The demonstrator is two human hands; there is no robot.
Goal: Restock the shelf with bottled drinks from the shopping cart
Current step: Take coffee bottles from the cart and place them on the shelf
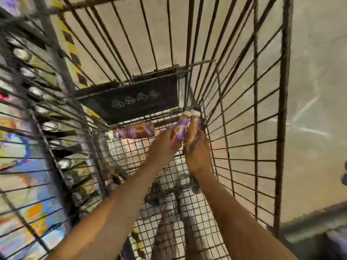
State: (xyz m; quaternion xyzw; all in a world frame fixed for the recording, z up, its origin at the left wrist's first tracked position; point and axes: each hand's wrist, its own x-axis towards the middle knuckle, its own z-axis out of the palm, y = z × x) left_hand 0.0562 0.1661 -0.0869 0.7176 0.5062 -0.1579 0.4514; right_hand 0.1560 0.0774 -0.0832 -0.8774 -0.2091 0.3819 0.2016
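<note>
I look down into a wire shopping cart. At its far end my left hand is closed on a purple-and-brown bottle with a white cap. Right beside it, my right hand grips a second bottle of the same kind. The two bottles stand nearly upright, side by side, touching or almost touching. A third matching bottle lies on its side on the cart's mesh floor, just left of my left hand. The shelf with rows of drinks shows blurred through the cart's left wall.
A black plastic flap with white symbols hangs at the cart's far end. Yellow-and-black striped tape runs along the floor by the shelf. Pale floor lies to the right. A cart wheel and frame show under the mesh.
</note>
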